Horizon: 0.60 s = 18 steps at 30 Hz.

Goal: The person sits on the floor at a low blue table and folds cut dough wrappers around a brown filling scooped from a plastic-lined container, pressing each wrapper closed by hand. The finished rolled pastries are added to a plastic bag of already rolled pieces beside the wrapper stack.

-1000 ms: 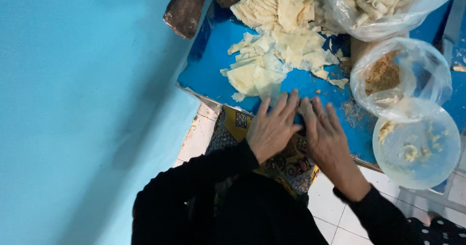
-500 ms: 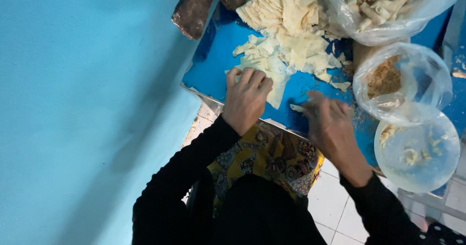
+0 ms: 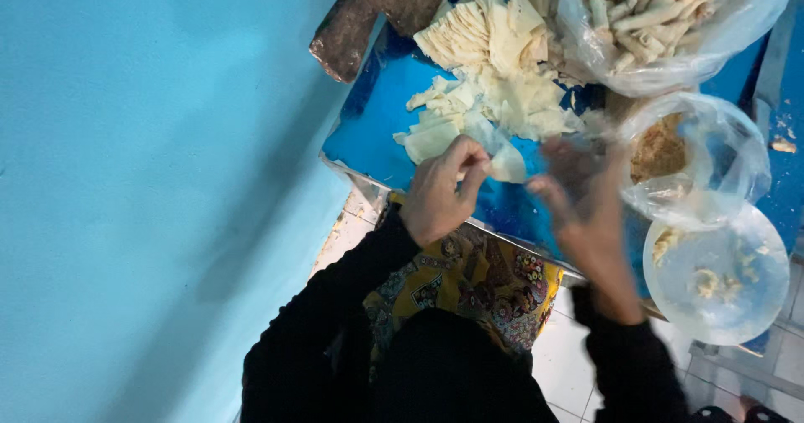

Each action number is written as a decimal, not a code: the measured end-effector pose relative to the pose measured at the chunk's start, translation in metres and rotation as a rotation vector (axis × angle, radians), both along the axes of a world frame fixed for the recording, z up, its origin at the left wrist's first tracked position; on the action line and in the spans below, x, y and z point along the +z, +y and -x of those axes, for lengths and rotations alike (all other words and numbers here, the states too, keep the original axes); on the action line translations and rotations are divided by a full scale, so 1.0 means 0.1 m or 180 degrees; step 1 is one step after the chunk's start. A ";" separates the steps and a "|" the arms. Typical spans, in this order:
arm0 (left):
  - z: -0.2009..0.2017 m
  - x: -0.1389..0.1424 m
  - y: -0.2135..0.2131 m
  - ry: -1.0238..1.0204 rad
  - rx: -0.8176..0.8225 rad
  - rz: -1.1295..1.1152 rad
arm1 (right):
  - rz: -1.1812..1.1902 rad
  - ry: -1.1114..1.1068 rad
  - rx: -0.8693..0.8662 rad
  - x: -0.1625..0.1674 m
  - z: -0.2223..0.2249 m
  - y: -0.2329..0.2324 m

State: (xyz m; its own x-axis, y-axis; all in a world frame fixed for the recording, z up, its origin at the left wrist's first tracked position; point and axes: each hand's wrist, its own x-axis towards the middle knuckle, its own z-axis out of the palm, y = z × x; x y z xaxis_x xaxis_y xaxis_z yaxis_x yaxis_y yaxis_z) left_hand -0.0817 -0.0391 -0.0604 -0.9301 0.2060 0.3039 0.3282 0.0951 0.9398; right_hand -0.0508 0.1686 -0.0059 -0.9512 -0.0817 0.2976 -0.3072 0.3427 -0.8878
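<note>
My left hand (image 3: 441,193) pinches a pale, thin wrapper sheet (image 3: 506,162) just above the blue tabletop (image 3: 368,130). My right hand (image 3: 578,190) is blurred beside it, fingers spread near the sheet's right edge, and I cannot tell whether it touches the sheet. A heap of the same cream-coloured wrapper sheets (image 3: 494,71) lies on the table just beyond both hands. Black sleeves cover both arms.
A clear bag of rolled pieces (image 3: 662,21) sits at the back right. A bag-lined bowl of brownish filling (image 3: 691,159) and a clear lid with crumbs (image 3: 720,276) stand to the right. A dark slab (image 3: 368,17) leans at the back. A turquoise wall (image 3: 151,180) fills the left.
Both hands were flat together at the table's near edge. The left hand reached to the heap, then drew back holding one sheet; the right hand moved in toward it.
</note>
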 end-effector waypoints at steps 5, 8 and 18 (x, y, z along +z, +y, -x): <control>-0.01 -0.27 0.24 -0.0982 -0.0607 -0.1315 | 0.1064 -0.0951 -0.0156 -0.34 -0.07 -0.01; -0.01 -0.33 0.28 -0.1089 -0.0645 -0.2020 | 0.1007 -0.1007 -0.0219 -0.19 -0.08 0.15; -0.46 0.03 0.46 0.0358 -0.0544 -0.0383 | 0.1301 -0.1352 0.0017 0.05 -0.22 0.27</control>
State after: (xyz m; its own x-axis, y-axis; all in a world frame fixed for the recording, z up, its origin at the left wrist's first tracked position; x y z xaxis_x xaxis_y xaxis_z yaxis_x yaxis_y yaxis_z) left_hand -0.0361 0.0066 -0.0571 -0.8438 0.3136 0.4355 0.4331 -0.0812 0.8977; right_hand -0.0288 0.1959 -0.0010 -0.9938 -0.0455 -0.1009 0.1033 -0.0537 -0.9932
